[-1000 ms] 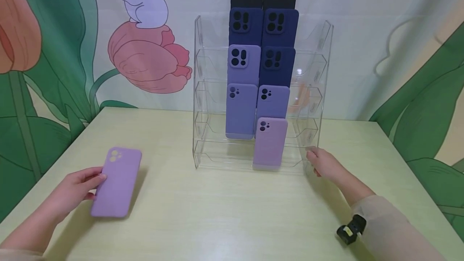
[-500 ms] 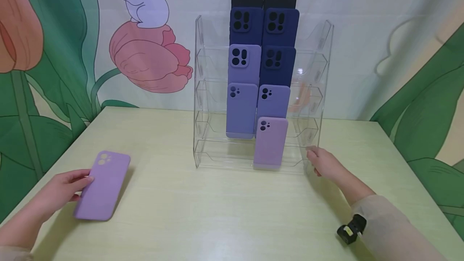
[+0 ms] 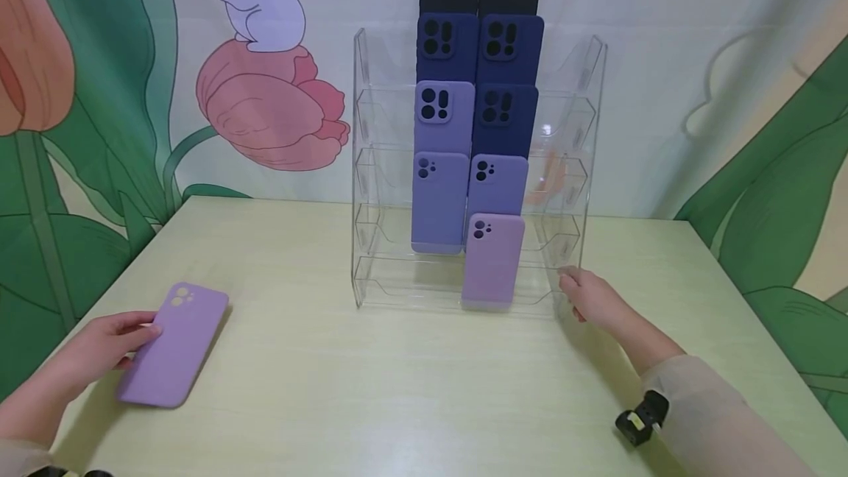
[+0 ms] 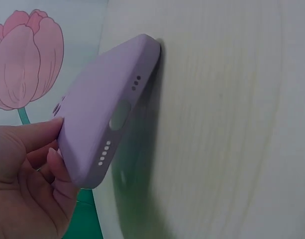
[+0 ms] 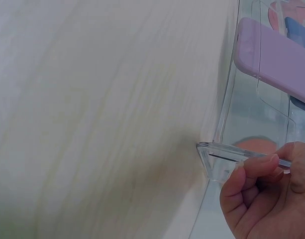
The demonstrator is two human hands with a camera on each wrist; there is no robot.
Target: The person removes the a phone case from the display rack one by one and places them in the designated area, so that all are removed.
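A mural of pink tulips, green leaves and a white cartoon animal covers the wall behind a pale wood-grain worktop (image 3: 371, 389). A clear acrylic display rack (image 3: 586, 131) stands at the centre of the frame, toward the back of the worktop, with tiered shelves holding 9 phone cases in 2 columns: 2 black at the top, 3 navy and 1 lavender below them, 2 periwinkle lower down, and 1 lilac case (image 3: 492, 262) on the lowest tier in the right-hand column.

At the lower left of the frame the left hand (image 3: 99, 348) holds a light purple phone case (image 3: 174, 344), camera cut-out pointing away from the person. The left wrist view shows its fingers (image 4: 35, 137) curled round the case's near edge, with that end lifted off the worktop and the far corner at or near the surface.

At the right of centre the right hand (image 3: 592, 299) is at the rack's lower right front corner. In the right wrist view its fingers (image 5: 252, 167) pinch the edge of the rack's clear side panel.
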